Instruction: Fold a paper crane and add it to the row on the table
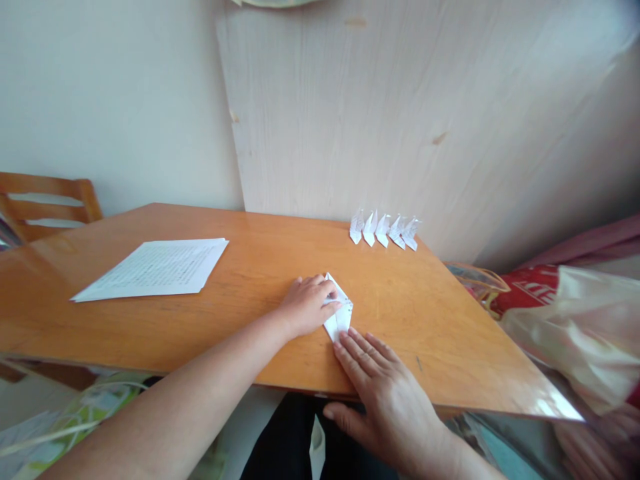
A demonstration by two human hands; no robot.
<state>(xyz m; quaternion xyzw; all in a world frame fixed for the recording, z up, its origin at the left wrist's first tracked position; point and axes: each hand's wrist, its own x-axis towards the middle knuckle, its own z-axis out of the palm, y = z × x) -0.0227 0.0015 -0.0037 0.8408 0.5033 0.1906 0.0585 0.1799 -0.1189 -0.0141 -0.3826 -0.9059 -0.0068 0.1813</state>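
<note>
A small white folded paper (pixel 339 320) lies on the wooden table in front of me, kite-shaped with crease lines and a little print near its right corner. My left hand (pixel 309 305) rests over its left side, fingers bent and thumb on the paper, holding it against the tabletop. From the lower right, my right hand (pixel 383 380) lies flat with straight fingers, and its fingertips touch the paper's bottom point. The thumb of that hand sticks out past the table's front edge. Part of the paper is hidden under my left fingers.
Several folded paper pieces (pixel 383 231) stand in a row at the table's back right. A stack of printed sheets (pixel 157 267) lies on the left of the table (pixel 260 267). Bags (pixel 575 320) crowd the right side, and a wooden chair (pixel 47 203) stands at far left.
</note>
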